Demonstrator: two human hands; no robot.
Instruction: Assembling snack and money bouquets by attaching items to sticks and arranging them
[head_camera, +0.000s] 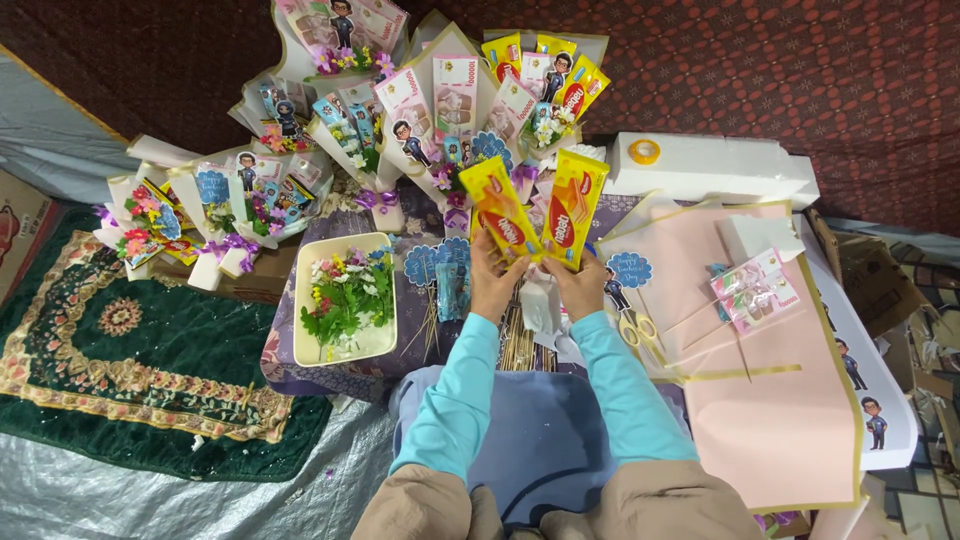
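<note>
In the head view, several finished bouquets (400, 120) with paper notes, small cartoon figures and flowers stand in the upper centre and upper left of the frame, just behind the hands. A cream tray (305, 345) with small artificial flowers lies left of centre. On the right lies a large pink paper sheet (780, 420) with a gold border, and on it a small wrapped pink packet (755, 288). A white foam block (710, 170) with a roll of yellow tape (644, 151) is at the upper right. A green patterned rug (130, 350) fills the lower left.

There are two yellow wafer packs (535, 210) in the centre, leaning apart like a letter V. The left hand (493, 280) is closed on the lower end of the left pack, and the right hand (580, 283) grips the right pack. Both forearms, in turquoise sleeves, reach up from the bottom centre.
</note>
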